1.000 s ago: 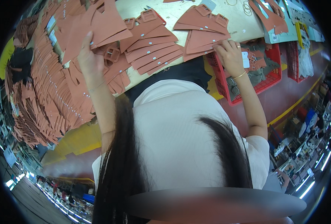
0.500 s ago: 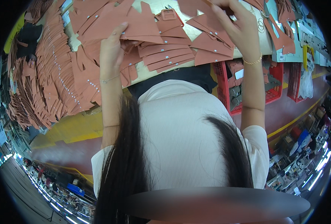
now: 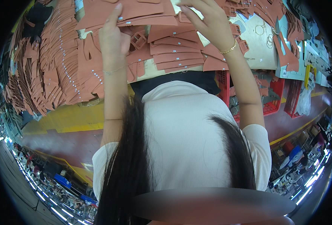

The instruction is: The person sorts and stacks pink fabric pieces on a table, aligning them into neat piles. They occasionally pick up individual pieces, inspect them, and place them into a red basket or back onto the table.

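Observation:
My left hand (image 3: 114, 41) is closed on a small stack of flat terracotta leather-like cut pieces (image 3: 143, 14) at the top edge, its thumb lying over them. My right hand (image 3: 210, 24) hovers just right of that stack. Its thumb and forefinger are apart, with nothing visible between them; its uppermost fingers are partly cut off by the frame. Below the held pieces, more terracotta pieces with small white tags (image 3: 177, 50) lie in overlapping rows. Square terracotta buckles (image 3: 137, 40) sit by my left hand, and others (image 3: 235, 29) beside my right wrist.
Long fanned rows of terracotta pieces (image 3: 61, 71) cover the table's left side. Wire rings (image 3: 269, 39) lie on the cream tabletop (image 3: 261, 56). Red plastic crates (image 3: 276, 90) stand below the table edge at right. A yellow-handled item (image 3: 309, 73) hangs there.
My right hand has moved left, closer to the held pieces. The pieces in my left hand have shifted upward in view, and more buckles now show at right. The view has shifted slightly.

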{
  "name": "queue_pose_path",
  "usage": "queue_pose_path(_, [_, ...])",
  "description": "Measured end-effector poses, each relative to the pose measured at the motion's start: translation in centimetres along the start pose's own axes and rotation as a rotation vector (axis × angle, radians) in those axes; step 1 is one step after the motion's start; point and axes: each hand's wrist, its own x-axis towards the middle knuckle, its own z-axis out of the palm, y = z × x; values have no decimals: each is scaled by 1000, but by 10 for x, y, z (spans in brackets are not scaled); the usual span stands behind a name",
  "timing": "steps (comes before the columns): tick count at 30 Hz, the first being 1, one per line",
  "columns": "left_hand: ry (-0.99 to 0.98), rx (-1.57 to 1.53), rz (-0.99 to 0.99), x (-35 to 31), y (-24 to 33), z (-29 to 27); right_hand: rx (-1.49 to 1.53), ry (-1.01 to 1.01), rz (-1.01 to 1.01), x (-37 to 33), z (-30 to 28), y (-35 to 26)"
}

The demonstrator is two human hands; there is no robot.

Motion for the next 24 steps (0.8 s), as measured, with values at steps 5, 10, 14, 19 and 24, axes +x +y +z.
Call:
queue_pose_path(5, [-25, -11, 31, 11, 12, -8, -415, -241, -81, -50, 46, 37])
queue_pose_path(10, [16, -50, -14, 8, 7, -11, -342, -263, -182, -53, 74, 61])
queue_pose_path(14, [35, -57, 7, 3, 11, -16, -348, -345, -143, -45, 74, 63])
queue_pose_path(19, [55, -34, 5, 3, 15, -22, -284, -330, -125, -49, 66, 59])
queue_pose_path(24, [41, -30, -19, 9, 14, -26, -285, -367, -53, -55, 65, 55])
